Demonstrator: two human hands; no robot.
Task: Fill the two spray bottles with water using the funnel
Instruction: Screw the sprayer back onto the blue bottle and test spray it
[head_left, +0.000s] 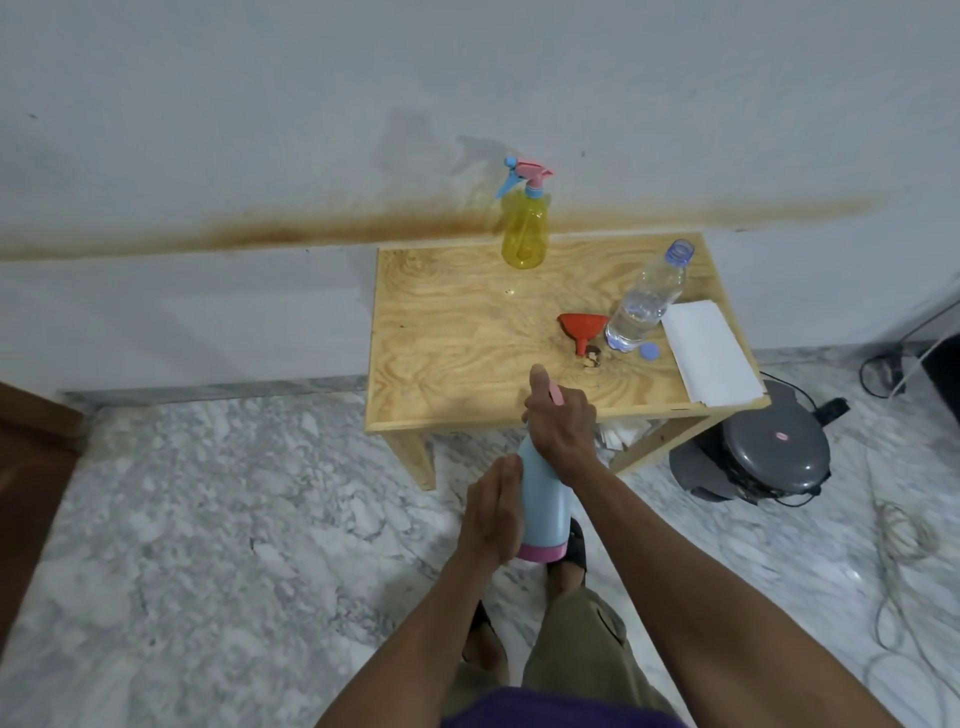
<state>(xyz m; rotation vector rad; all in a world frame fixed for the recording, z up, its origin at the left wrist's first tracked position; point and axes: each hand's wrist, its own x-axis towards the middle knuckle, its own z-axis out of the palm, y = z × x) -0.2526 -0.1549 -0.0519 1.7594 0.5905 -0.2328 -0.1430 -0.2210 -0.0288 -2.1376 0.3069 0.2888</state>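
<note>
Wooden table (457, 332) standing by wall; left hand (491, 506) gripping blue spray bottle (543, 499), right hand (561, 421) clasping its pink top.

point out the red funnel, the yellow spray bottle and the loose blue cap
red funnel (582, 326), head view, on its cone
yellow spray bottle (525, 234), head view, on its yellow body
blue cap (649, 352), head view, on its top face

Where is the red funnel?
In the head view, the red funnel lies on the wooden table, right of centre, just left of the water bottle.
</note>
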